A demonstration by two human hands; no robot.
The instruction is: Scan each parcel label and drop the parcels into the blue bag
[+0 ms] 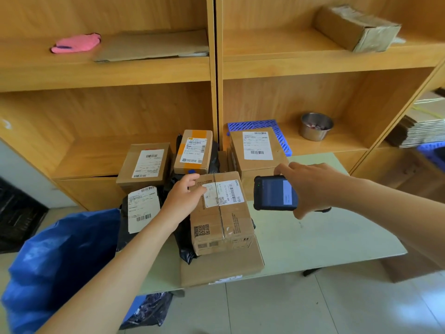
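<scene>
A brown cardboard parcel (222, 213) with a white label lies on top of a flat box at the table's front. My left hand (185, 194) grips its far left corner, thumb on the label. To its right my right hand (310, 186) holds a black handheld scanner (274, 192), screen lit, just beside the parcel. Several other labelled parcels sit behind: a box (144, 165), a taped box (195, 150), a larger box (257, 150) and a black poly bag (142, 210). The blue bag (60, 256) gapes open at the lower left, beside the table.
The pale table (325, 239) stands against wooden shelves (212, 68). A steel bowl (316, 126) and a blue plastic grid (281, 136) sit on the low shelf. A pink glove (75, 43) and a box (356, 27) lie higher up. Another dark bag (149, 309) is on the floor.
</scene>
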